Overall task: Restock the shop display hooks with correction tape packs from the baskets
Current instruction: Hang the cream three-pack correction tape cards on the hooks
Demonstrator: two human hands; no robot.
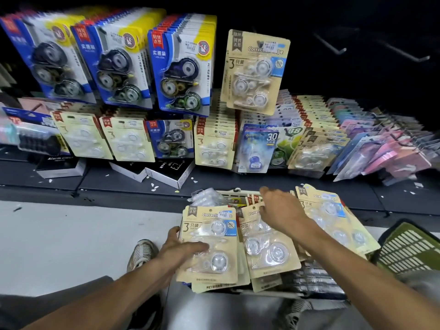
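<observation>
Left hand [183,250] grips beige pack stack [209,244]; right hand [278,210], fingers apparently loose, over basket packs [269,246]: align hang-holes before lifting to empty hook [331,45]

- Left arm comes in from the near left, bare forearm angled up and to the right.
- Left hand [182,252] lies palm down, thumb stretched to the right across the front of a beige pack [209,244], fingers curled round its left edge, gripping it.
- Right arm enters from the near right, bare forearm slanting up and to the left toward the far side.
- Right hand [279,208] is held palm down, back of the hand toward the camera, fingers bent downward at the far end; what the fingertips touch is hidden.
</observation>
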